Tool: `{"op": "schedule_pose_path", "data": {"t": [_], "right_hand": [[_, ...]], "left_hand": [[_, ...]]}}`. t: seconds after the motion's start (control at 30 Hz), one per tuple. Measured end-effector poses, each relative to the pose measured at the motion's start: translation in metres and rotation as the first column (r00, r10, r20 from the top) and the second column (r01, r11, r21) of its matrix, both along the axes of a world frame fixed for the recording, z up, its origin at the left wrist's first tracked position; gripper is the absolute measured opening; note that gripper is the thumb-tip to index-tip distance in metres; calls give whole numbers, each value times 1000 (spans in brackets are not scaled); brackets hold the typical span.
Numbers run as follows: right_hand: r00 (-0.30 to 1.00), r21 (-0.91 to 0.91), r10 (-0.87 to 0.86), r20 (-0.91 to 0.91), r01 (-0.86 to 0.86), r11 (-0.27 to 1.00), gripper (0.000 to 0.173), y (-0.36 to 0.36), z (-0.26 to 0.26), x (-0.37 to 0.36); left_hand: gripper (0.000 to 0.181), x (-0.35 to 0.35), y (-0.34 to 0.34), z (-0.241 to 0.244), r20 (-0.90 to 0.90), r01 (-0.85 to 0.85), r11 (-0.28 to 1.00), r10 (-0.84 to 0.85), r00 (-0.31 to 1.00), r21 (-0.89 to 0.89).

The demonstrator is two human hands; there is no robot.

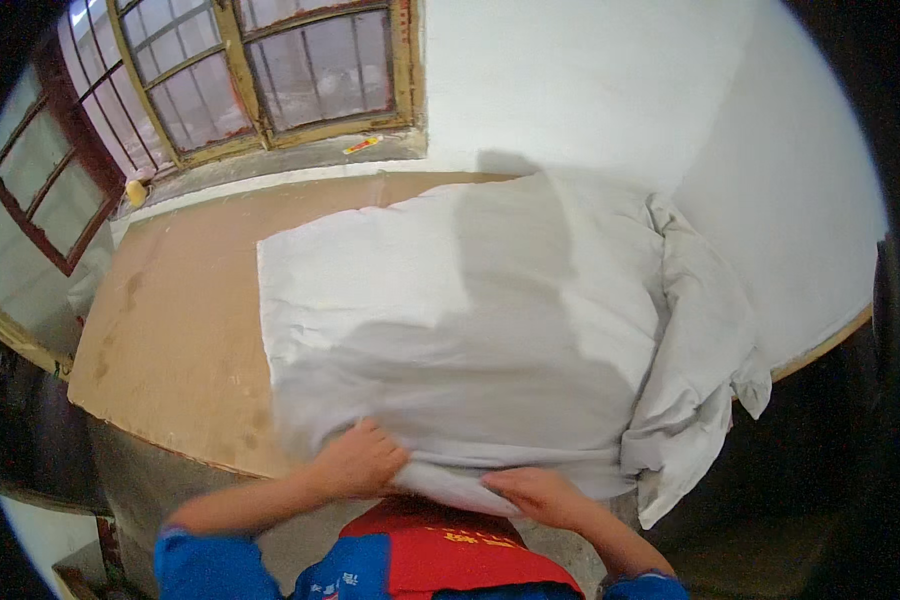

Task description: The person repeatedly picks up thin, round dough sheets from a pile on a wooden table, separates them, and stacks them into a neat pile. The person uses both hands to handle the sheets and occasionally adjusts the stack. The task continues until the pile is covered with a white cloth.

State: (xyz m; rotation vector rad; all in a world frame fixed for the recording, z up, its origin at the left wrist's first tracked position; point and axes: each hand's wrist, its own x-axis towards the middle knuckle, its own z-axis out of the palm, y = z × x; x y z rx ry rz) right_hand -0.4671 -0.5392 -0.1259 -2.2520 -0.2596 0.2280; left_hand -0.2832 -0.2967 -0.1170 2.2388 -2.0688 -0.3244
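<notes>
A large white cloth (412,277) lies over the right part of a brown board tabletop (187,322). Its near edge is gathered between my two hands at the front of the table, close to my body. My left hand (367,456) grips that edge, fingers curled over the fabric and slightly blurred. To its right, my right hand (536,491) pinches the same edge, with a loose fold of cloth sagging between them. At the far right the cloth is bunched into a thick crumpled fold (694,345) that hangs past the table's end.
A wood-framed window (262,82) with bars rises behind the table. On its sill lies a small yellow-and-red packet (361,145). An opened window sash (52,165) stands at the left, near a yellow object (136,193). A white wall (570,82) borders the table's far side.
</notes>
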Motion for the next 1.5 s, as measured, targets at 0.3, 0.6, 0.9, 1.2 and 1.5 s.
{"op": "schedule_pose_path", "data": {"t": [0.3,0.6,0.9,1.2,1.5], "right_hand": [[994,36,77,75,-79,996,29,80,10,77],[560,512,722,-407,-515,687,35,245,-36,85],[381,440,682,-624,-550,710,33,394,-88,92],[251,221,817,-520,-884,412,34,651,-74,132],[121,-58,898,-423,-993,106,36,894,-93,244]], "left_hand": [[41,-68,110,-94,-497,-500,866,445,745,25],[32,-215,252,-149,-514,-985,-89,858,-1,-146],[25,-526,385,-317,247,63,-720,153,-957,691],[39,-371,534,-313,-332,-485,-581,356,-873,653],[29,-185,774,-274,-637,-531,-797,254,-728,289]]}}
